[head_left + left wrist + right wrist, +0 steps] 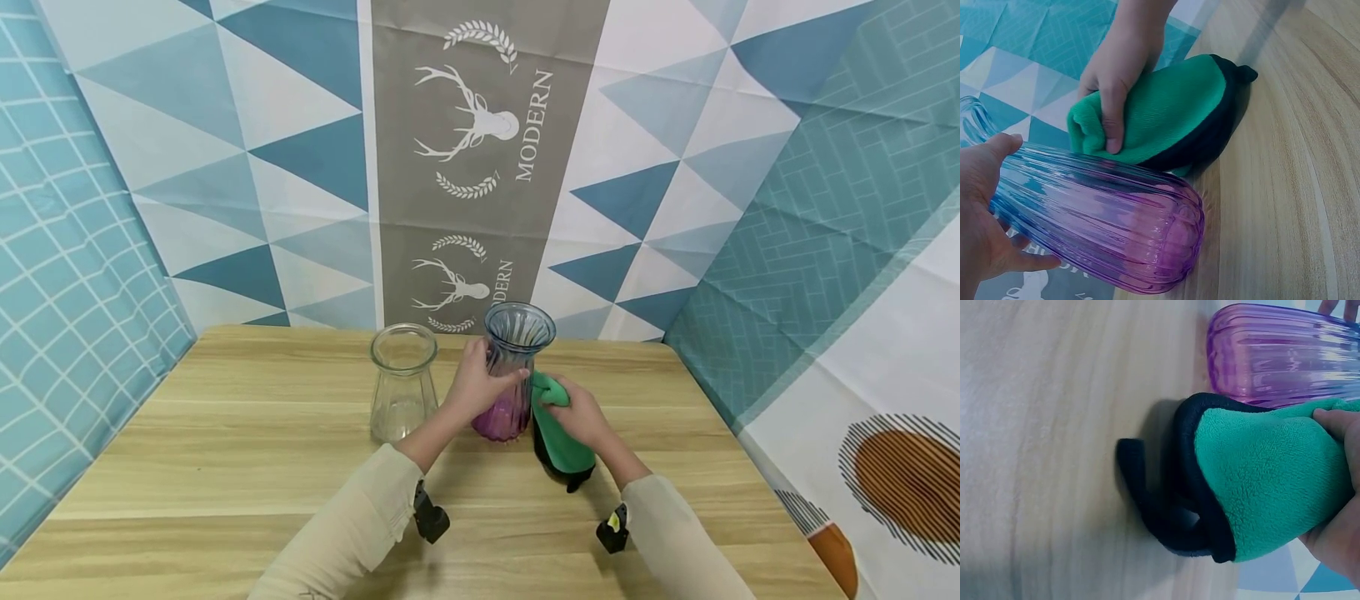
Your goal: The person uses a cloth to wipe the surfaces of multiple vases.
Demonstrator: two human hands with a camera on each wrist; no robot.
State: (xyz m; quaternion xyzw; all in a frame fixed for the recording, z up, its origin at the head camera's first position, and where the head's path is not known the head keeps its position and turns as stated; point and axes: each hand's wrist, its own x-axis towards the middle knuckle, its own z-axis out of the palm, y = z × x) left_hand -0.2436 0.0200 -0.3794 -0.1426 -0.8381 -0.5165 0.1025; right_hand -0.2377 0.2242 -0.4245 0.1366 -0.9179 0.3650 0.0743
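Observation:
My left hand [483, 383] grips a ribbed glass vase [506, 408], blue at its flared rim and purple toward the base. Thumb and fingers lie on either side of its upper body, and the vase stands upright close over the table. In my right hand [581, 412] is a green cloth [562, 442] with black edging, pinched near its top and held against the vase's right side. The right wrist view shows the cloth's fuzzy green face and a black strap [1141, 494] hanging from its lower edge. The left wrist view shows the purple base [1172, 244] beside the cloth.
A clear glass vase [403, 392] stands on the wooden table [247, 467] to the left of my left hand. Behind the table's far edge hangs a patterned cloth backdrop [465, 200] with triangles and deer heads. Small black cameras [430, 515] sit at both wrists.

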